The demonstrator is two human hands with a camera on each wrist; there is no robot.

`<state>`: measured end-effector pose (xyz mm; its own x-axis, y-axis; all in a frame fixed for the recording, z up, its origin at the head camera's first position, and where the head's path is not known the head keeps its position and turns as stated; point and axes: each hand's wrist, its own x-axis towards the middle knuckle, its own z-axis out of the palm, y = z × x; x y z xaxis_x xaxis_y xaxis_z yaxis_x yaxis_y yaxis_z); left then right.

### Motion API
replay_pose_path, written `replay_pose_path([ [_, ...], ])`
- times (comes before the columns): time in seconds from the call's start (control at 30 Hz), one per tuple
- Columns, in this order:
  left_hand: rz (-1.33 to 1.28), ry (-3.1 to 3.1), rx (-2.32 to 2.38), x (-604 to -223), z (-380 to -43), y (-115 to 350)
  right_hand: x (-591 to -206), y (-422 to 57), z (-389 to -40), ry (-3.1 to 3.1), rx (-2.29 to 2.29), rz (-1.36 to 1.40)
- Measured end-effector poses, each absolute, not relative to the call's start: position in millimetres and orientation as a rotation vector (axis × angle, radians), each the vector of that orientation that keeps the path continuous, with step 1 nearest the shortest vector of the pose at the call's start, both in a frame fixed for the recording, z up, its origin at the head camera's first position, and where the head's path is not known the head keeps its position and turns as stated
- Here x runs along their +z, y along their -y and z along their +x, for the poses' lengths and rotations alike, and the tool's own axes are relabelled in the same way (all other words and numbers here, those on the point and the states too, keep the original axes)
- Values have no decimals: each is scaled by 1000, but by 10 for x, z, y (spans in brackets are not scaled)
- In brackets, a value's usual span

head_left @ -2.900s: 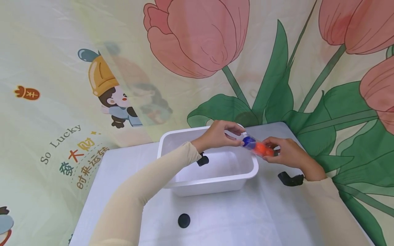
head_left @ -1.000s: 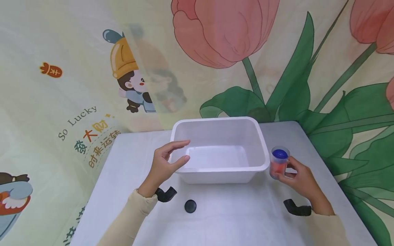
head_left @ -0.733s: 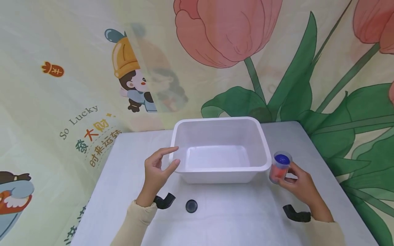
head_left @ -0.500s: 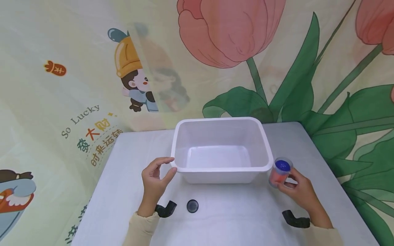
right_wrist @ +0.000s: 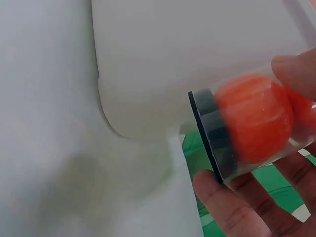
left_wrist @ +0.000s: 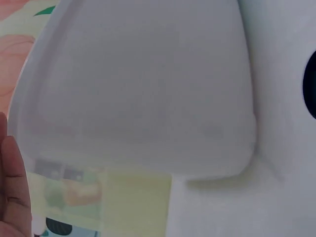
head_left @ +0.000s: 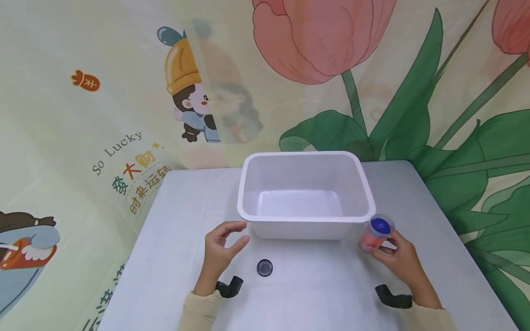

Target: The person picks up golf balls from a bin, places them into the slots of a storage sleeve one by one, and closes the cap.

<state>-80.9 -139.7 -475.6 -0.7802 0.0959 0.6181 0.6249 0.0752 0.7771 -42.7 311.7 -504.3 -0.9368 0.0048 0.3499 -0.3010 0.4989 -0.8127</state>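
My right hand point(head_left: 399, 257) grips a clear plastic tube point(head_left: 374, 233), held tilted beside the bin's front right corner. A blue ball point(head_left: 380, 225) shows at its upper end, with orange below. Up close in the right wrist view, orange balls point(right_wrist: 254, 118) fill the tube above a black end piece point(right_wrist: 212, 136), thumb on one side and fingers on the other. My left hand point(head_left: 221, 253) holds nothing, thumb and fingers spread apart near the front left corner of the white bin point(head_left: 306, 230). On the table in front of the bin lies a round black cap point(head_left: 265, 267).
The bin stands at the back of a table point(head_left: 314, 294) covered in white cloth. Right behind it hangs a printed curtain point(head_left: 232, 55) with tulips and cartoon figures. A black wrist mount point(head_left: 393, 298) sits by the right wrist, another mount point(head_left: 230, 287) by the left.
Both hands held the tube over the bin; the left hand has let go and moved down to the left. The right hand has lowered the tube beside the bin. The head view has shifted.
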Motion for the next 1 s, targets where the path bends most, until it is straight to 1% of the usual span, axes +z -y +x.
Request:
replay_pose_path([
  [0.33,-573,2179,-1777,-4926,-733,1400,-5115,-2907,-378,2428,1477,250],
  [0.53,-539,2250,-1788,-5024,-731,1396,-5213,-2792,-389,2413,1526,271],
  [1.0,-467,2498,-1758,-5189,-756,1380,-5333,-2518,-501,2384,1643,413],
])
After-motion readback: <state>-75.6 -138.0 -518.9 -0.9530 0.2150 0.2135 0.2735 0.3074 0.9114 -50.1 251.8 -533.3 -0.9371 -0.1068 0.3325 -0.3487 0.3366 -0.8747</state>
